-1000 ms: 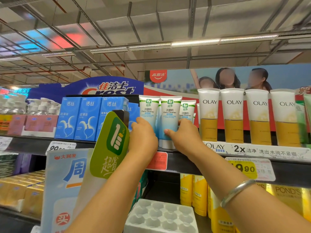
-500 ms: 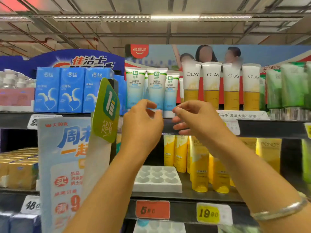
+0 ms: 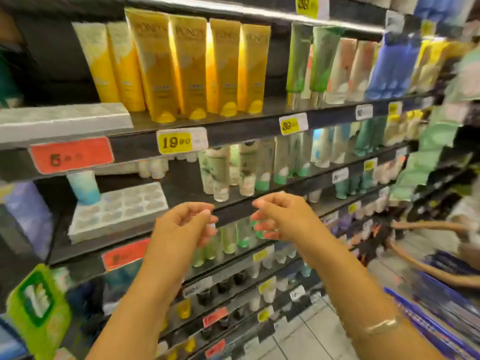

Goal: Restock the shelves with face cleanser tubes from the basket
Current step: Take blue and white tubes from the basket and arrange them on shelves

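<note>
My left hand (image 3: 185,226) and my right hand (image 3: 281,216) hang side by side in front of the lower shelves, both empty with fingers loosely curled and apart. A single pale blue face cleanser tube (image 3: 83,187) stands cap-down at the back of a white moulded tray (image 3: 117,211) on the shelf to the left of my hands. Yellow tubes (image 3: 187,66) fill the shelf above. At the lower right edge a blurred blue basket (image 3: 441,315) shows, with tan handles above it.
Shelf rails carry price tags: a red one (image 3: 71,154) and a yellow 19.90 one (image 3: 175,142). Green and white tubes (image 3: 241,167) line the middle shelves to the right. A green hanging sign (image 3: 37,307) sticks out at the lower left. Tiled floor lies at the bottom right.
Both hands have left the tubes on the top shelf and dropped, empty. The view has swung down and to the right, from the top shelf to the lower shelves and the basket.
</note>
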The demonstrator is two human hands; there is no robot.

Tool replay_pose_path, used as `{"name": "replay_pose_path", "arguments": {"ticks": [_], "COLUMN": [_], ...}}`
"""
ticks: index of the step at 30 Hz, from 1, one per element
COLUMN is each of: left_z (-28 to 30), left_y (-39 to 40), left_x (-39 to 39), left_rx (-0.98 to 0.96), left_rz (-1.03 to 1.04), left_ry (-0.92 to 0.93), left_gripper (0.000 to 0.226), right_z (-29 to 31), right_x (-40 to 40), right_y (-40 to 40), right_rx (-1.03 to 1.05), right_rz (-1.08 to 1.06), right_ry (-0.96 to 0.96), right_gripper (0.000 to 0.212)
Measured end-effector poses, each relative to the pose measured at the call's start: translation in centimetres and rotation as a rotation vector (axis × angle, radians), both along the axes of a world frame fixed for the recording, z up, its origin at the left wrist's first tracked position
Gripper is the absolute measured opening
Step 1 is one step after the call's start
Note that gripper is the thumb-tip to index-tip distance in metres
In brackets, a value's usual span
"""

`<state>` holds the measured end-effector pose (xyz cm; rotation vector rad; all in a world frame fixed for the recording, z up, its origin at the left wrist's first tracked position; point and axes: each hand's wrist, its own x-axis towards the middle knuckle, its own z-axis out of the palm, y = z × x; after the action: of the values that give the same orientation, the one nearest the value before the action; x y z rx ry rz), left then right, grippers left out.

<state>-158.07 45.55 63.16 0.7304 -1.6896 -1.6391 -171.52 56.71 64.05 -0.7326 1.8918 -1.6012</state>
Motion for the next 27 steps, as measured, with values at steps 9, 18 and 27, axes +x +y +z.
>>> {"name": "replay_pose_path", "arguments": {"ticks": [9, 18, 27], "left_z": [-13.2, -20.0, -24.5], "left_y": [7.0, 17.7, 29.0], "left_x": [-7.4, -21.0, -34.0], "left_rx": [0.322, 0.370, 0.424], "left_rz": [-0.213, -0.352, -0.555], "left_ry": [-0.336, -0.594, -0.775], "left_gripper": [0.015, 0.013, 0.015], "right_z": [-14.0, -22.3, -28.2], "right_x": [-5.4, -14.6, -23.6], "right_y": [14.1, 28.9, 41.8], "right_rx": [0.181, 0.214, 0.214], "right_rz": [-0.325, -0.588, -0.863], "right_ry": [-0.388, -0.712, -0.936], "right_gripper": [0.017, 0.008, 0.006]}}
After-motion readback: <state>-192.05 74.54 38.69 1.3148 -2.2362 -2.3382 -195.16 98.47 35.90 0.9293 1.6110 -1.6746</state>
